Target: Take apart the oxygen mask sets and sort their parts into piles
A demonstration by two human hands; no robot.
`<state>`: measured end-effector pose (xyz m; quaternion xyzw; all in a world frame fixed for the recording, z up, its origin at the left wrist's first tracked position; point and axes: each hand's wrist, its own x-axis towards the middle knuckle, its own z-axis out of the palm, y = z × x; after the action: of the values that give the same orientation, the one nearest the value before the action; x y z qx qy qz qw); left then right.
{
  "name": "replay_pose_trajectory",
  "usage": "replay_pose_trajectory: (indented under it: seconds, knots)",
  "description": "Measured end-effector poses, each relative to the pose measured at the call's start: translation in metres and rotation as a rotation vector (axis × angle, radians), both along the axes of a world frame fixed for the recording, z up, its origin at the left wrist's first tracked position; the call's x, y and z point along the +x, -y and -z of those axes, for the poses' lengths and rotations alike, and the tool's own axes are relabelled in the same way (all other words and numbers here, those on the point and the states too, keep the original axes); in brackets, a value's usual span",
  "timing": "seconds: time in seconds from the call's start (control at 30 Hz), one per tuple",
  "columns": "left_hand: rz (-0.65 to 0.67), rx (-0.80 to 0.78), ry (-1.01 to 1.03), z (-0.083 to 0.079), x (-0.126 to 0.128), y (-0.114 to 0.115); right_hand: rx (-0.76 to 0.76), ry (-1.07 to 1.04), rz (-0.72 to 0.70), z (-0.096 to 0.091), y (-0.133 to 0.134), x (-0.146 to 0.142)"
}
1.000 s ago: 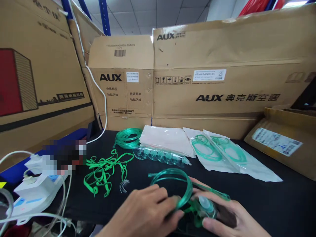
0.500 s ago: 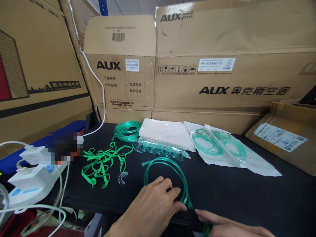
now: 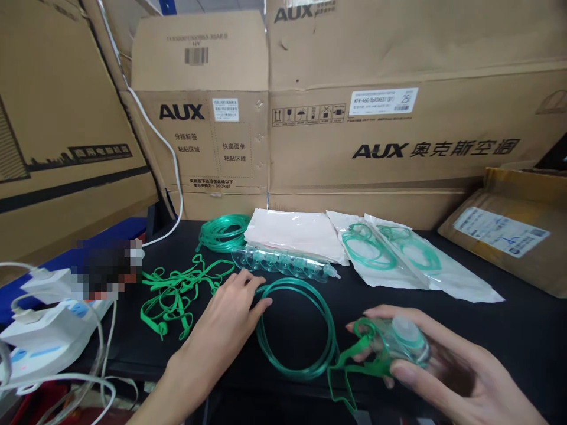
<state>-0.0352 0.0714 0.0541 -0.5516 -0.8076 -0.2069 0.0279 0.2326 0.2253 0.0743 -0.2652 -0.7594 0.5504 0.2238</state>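
A coil of green tubing (image 3: pixel 328 319) lies on the black table in front of me. My left hand (image 3: pixel 228 316) is at the coil's upper left, thumb and fingers closed round the tube near its end. Off to the coil's right, my right hand (image 3: pixel 463 369) grips a clear green oxygen mask (image 3: pixel 407 339), fingers wrapped round its body. A flat green elastic strap (image 3: pixel 349 369) hangs from the mask towards the coil. Part of the mask is hidden by the fingers.
Behind lie a thicker tubing coil (image 3: pixel 224 232), stacked clear masks (image 3: pixel 283 264), a white packet pile (image 3: pixel 292 232) and bagged tubing (image 3: pixel 372 251). Loose green straps (image 3: pixel 172 298) lie left, beside a power strip (image 3: pixel 57 342). Cardboard boxes (image 3: pixel 310 159) wall the back; another box (image 3: pixel 482 233) stands right.
My left hand has moved from the coil's near side up to its upper left. My right hand has risen from the table's front edge, bringing the mask and strap into view.
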Motion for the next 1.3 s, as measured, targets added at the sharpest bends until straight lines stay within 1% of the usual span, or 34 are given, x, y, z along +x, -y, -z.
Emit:
replay_pose_trajectory:
  seconds: [0.1,0.17,0.27,0.4,0.53,0.67,0.7,0.77,0.97,1.07,1.13,1.3]
  knots:
    - [-0.017,-0.049,0.012,0.008,-0.002,-0.002,0.024,0.021,-0.06,-0.004,0.007,-0.018]
    - [-0.044,-0.059,-0.004,0.01,0.002,-0.003,0.017,0.042,-0.104,-0.003,0.012,-0.029]
    - [-0.077,-0.058,-0.062,0.009,0.009,-0.005,-0.005,0.063,-0.123,0.004,0.014,-0.04]
    - [-0.101,-0.057,-0.104,0.003,0.015,-0.009,-0.032,0.077,-0.153,0.011,0.014,-0.041]
    - [-0.161,-0.057,-0.01,-0.008,0.017,-0.015,-0.042,0.093,-0.182,0.013,0.014,-0.038]
    - [-0.182,-0.065,0.22,-0.02,0.015,-0.013,-0.078,0.072,-0.194,0.014,0.013,-0.037]
    - [-0.163,-0.073,0.254,-0.021,0.014,-0.011,-0.086,0.066,-0.198,0.015,0.013,-0.037]
    - [-0.095,-0.067,0.257,-0.02,0.008,-0.007,-0.093,0.058,-0.208,0.016,0.012,-0.037]
    - [0.199,-0.039,0.251,-0.004,-0.016,0.006,-0.121,0.047,-0.228,0.021,0.011,-0.037]
    - [0.353,-0.057,0.224,-0.001,-0.023,0.009,-0.118,0.049,-0.216,0.021,0.01,-0.037]
    - [0.396,-0.073,0.204,-0.003,-0.024,0.011,-0.093,0.054,-0.2,0.021,0.008,-0.038]
    - [0.413,-0.066,0.19,-0.011,-0.009,0.008,-0.035,0.057,-0.164,0.021,0.0,-0.046]
